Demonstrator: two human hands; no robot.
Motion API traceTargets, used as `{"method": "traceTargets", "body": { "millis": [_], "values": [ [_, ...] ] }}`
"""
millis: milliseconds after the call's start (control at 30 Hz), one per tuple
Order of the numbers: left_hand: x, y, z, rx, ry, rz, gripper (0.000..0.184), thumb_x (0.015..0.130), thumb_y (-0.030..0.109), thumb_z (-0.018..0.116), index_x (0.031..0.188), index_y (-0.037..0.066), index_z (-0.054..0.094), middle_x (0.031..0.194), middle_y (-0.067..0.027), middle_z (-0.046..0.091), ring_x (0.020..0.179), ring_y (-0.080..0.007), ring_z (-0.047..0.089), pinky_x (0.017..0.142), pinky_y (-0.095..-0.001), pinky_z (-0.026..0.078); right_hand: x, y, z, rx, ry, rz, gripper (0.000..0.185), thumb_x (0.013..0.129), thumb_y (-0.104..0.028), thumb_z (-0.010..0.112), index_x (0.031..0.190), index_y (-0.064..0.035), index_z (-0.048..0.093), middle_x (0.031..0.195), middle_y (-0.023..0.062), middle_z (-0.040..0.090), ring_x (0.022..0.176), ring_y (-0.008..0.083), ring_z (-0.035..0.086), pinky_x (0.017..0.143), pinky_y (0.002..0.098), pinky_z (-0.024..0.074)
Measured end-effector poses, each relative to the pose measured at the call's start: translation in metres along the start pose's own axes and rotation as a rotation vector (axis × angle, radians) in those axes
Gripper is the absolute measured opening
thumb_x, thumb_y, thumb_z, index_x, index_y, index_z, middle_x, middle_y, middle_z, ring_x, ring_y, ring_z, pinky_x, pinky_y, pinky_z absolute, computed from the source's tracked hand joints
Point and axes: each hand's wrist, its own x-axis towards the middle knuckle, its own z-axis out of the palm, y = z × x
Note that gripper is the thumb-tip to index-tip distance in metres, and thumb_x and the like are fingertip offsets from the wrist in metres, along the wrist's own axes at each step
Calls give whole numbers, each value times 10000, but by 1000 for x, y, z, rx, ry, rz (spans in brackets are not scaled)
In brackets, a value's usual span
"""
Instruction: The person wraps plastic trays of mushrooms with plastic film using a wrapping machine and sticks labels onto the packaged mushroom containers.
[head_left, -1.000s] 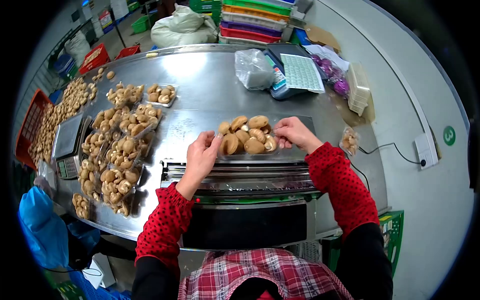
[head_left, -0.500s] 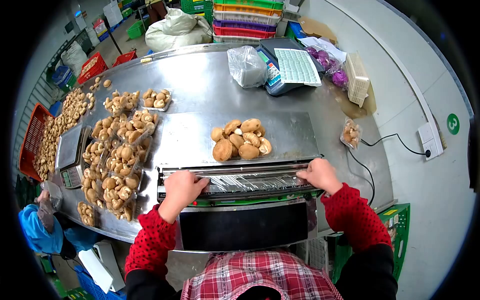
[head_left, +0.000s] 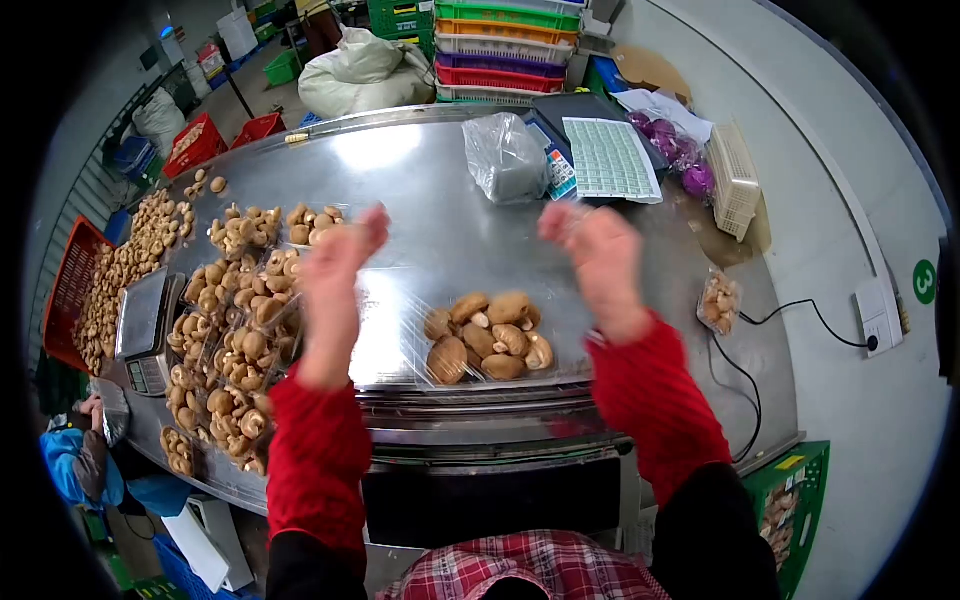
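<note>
A clear tray of brown mushrooms (head_left: 490, 338) sits on the metal plate in front of me. Transparent cling film (head_left: 412, 335) stretches over it from the film dispenser (head_left: 480, 425) at the bench's near side. My left hand (head_left: 338, 280), fingers pinched on the film's far edge, is raised past the tray on its left. On the other side my right hand (head_left: 602, 258) pinches the film as well, level with the left. Both hands are blurred by motion, and the film between them barely shows.
Several packed mushroom trays (head_left: 245, 340) stand at left, beside a scale (head_left: 145, 315) and loose mushrooms (head_left: 130, 260). A bag (head_left: 505, 158) and a second scale with a paper sheet (head_left: 610, 160) lie at the back. One wrapped tray (head_left: 719, 301) sits right, by a cable.
Both hands have moved from the dispenser forward and up, drawing the film out over the mushroom tray. The camera's view has shifted slightly.
</note>
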Motion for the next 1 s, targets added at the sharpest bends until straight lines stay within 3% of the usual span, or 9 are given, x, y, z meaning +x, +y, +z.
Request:
{"method": "traceTargets", "body": {
  "millis": [100,200,267,400,500,600,733,833,1000],
  "values": [
    [-20,-72,6,713,-206,-399,280,969,204,485,879,-19,628,836,-168,647,785,-181,571,770,-314,461,-18,109,-48,-456,-82,115,232,908,-167,538,836,32,631,956,107,650,821,144,610,742,274,490],
    [-43,-93,-16,717,-482,95,320,959,258,465,1112,30,631,1115,-211,602,1099,-322,554,954,-379,419,-35,62,-40,-764,-443,59,219,935,-146,504,998,10,645,1223,141,549,1180,182,481,984,330,383],
    [-47,-69,-21,738,-599,-16,331,938,274,491,1150,57,621,1118,-209,606,1089,-343,549,961,-412,410,-37,49,-50,-671,-517,108,242,938,-191,514,1037,-6,634,1204,130,556,1153,177,487,977,329,381],
    [-65,-32,-21,282,-601,-545,349,954,340,517,1048,26,638,656,4,549,605,-57,493,548,-230,415,-27,14,-47,-441,-817,448,313,962,-271,479,1178,-57,548,1166,74,553,1093,160,498,961,310,388],
    [-87,-5,-26,211,-655,-668,368,961,301,501,1042,-38,619,640,25,535,544,-53,481,496,-209,396,-40,-49,-25,-456,-897,531,287,961,-220,460,1198,-73,529,1097,46,571,998,131,517,845,280,451],
    [-152,62,-43,-10,-774,-641,409,920,276,559,1182,-39,556,763,-23,624,568,-65,525,528,-209,438,-93,-129,-8,-652,-1110,80,340,853,-136,575,1186,-67,575,1073,132,651,910,244,658,786,335,517],
    [-259,34,-59,-54,-770,-1141,394,943,361,532,1145,26,583,679,47,552,515,-22,453,466,-187,359,-196,-110,-28,-748,-1193,465,411,834,-208,614,1227,-98,567,1107,146,645,861,280,669,743,338,533],
    [-289,11,-57,51,-496,-946,228,942,228,545,1026,29,616,656,34,554,471,-14,408,426,-188,313,-230,-70,-53,-577,-643,1052,408,871,-166,586,1263,-73,527,932,62,660,632,103,624,540,237,510],
    [-275,19,-97,-16,179,-797,119,883,120,644,929,13,621,710,3,610,481,5,398,415,-171,307,-274,-70,-123,-349,-119,898,304,813,26,623,1111,15,565,935,57,617,697,113,603,604,231,506]
  ]
}}
